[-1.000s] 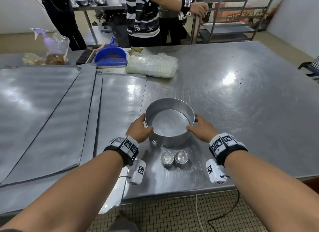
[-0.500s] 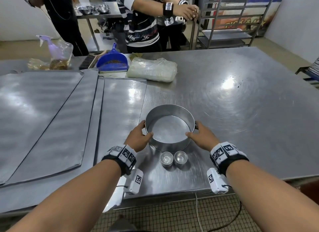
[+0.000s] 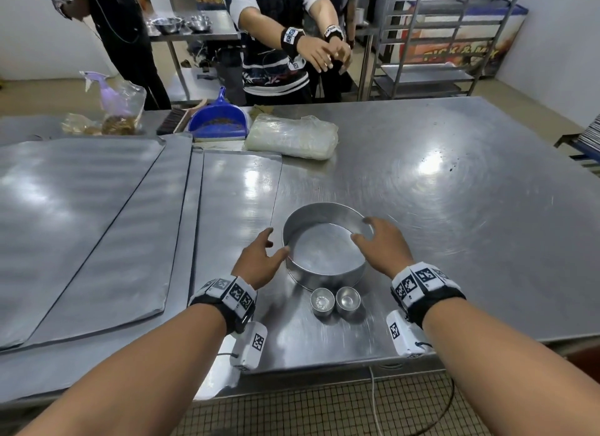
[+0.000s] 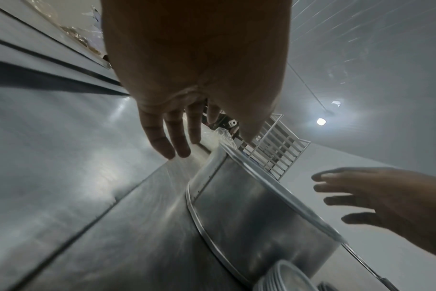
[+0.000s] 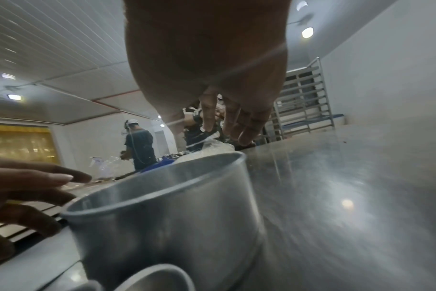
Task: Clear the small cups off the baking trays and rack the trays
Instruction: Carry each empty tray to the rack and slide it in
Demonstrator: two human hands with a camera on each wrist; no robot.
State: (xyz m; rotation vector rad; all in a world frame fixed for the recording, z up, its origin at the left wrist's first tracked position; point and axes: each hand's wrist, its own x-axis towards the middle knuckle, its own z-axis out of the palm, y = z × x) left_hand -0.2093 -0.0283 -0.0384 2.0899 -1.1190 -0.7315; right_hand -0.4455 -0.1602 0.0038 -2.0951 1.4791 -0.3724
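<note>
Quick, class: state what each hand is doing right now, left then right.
Left hand: open, fingers spread beside the round tin, holding nothing.
Right hand: open, fingers spread at the tin's right rim, holding nothing.

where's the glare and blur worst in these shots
Head view: ceiling-light glare on the table, edges bent by the wide lens. Left wrist view: the round pan and right hand are smeared, the left hand dark. Right wrist view: a lamp glint on the steel, the small cup soft.
</note>
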